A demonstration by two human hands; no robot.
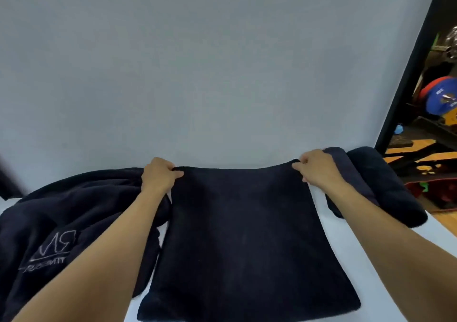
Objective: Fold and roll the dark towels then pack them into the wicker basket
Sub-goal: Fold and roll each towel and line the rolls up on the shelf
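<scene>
- A plain grey wall (222, 61) was seen filling the far half of the view; its meeting with the tabletop was hidden behind the cloth.
- A dark towel (244, 242) was laid flat in the middle of the scene, running from the near edge to the far side. Its near left corner was cut off by the frame, and the number of layers could not be made out against the black pile.
- A heap of dark towels (74, 212) was bunched at the left, partly covered by the left forearm and cropped at the left and near edges.
- A white table (341, 237) was exposed only in narrow strips beside the flat towel.
- Two rolled towels (385, 185) were lying side by side at the far right; the inner one was largely hidden behind the right hand and forearm.
- A black post (410, 69) was seen slanting up the right side, with blurred clutter beyond it.
- The left hand (159, 174) was curled over the far left corner of the flat towel, grasping it.
- The right hand (317, 167) was closed on the far right corner, the edge pinched between thumb and fingers.
- A blue and orange object (442, 99) was seen among the clutter; its kind could not be told.
- Pale stitched lettering (52, 250) was seen on the heap, too creased to be read.
</scene>
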